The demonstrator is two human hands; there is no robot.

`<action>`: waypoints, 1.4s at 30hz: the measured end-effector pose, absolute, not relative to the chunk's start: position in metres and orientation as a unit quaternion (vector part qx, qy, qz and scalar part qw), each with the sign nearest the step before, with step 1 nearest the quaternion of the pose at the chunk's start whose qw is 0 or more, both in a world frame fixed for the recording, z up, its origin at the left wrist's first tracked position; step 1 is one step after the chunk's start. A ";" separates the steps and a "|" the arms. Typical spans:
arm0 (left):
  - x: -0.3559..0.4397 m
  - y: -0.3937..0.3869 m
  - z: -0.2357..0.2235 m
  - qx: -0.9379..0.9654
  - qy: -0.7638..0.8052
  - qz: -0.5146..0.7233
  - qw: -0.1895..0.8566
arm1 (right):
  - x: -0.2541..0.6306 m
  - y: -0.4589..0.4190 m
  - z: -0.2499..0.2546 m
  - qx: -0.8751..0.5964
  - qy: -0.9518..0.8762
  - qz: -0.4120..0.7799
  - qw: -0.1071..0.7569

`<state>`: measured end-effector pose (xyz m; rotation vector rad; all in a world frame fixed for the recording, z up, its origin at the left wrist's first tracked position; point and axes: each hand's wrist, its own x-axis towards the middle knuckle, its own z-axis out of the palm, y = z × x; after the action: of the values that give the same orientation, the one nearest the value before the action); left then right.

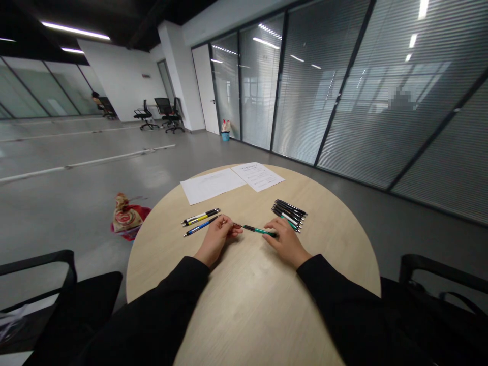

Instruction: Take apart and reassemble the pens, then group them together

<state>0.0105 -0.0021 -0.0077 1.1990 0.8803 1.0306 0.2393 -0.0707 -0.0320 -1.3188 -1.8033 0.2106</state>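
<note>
A green and black pen (260, 231) lies crosswise between my hands, its right end within the fingers of my right hand (284, 239). My left hand (220, 236) is closed in a pinch just beyond the pen's left tip. Something thin and dark shows at its fingertips, too small to name. Left of that hand lie a blue pen (200, 227), a yellow pen (198, 218) and a white and black pen (201, 216). Beyond my right hand is a row of several pens (290, 209), mostly black, with white and green ones among them.
Two paper sheets, a left one (211, 185) and a printed one (259, 176), lie at the far side of the round table (244, 305). Black chairs flank it, left (87, 295) and right (423, 305). A red and tan bag (127, 216) sits on the floor at left.
</note>
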 end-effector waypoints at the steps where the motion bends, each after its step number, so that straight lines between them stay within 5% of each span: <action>1: 0.011 -0.003 -0.008 0.526 0.377 0.443 0.621 | 0.238 -0.071 -0.032 -0.525 -0.726 0.085 0.436; 13: 0.012 -0.008 -0.003 0.550 0.357 0.412 0.633 | 0.234 -0.072 -0.032 -0.529 -0.726 0.078 0.433; 18: 0.005 0.005 -0.010 0.607 0.400 0.443 0.525 | 0.236 -0.070 -0.035 -0.545 -0.720 0.076 0.422; 26: -0.006 0.018 -0.017 0.787 0.456 0.375 0.178 | 0.233 -0.072 -0.036 -0.568 -0.731 0.038 0.376; 42: -0.007 0.016 -0.022 0.856 0.461 0.226 0.062 | 0.230 -0.073 -0.035 -0.576 -0.743 0.011 0.341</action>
<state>-0.0067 0.0165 -0.0222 2.5888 1.3930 0.6836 0.2295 -0.0735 -0.0354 -1.4984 -1.9337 0.0283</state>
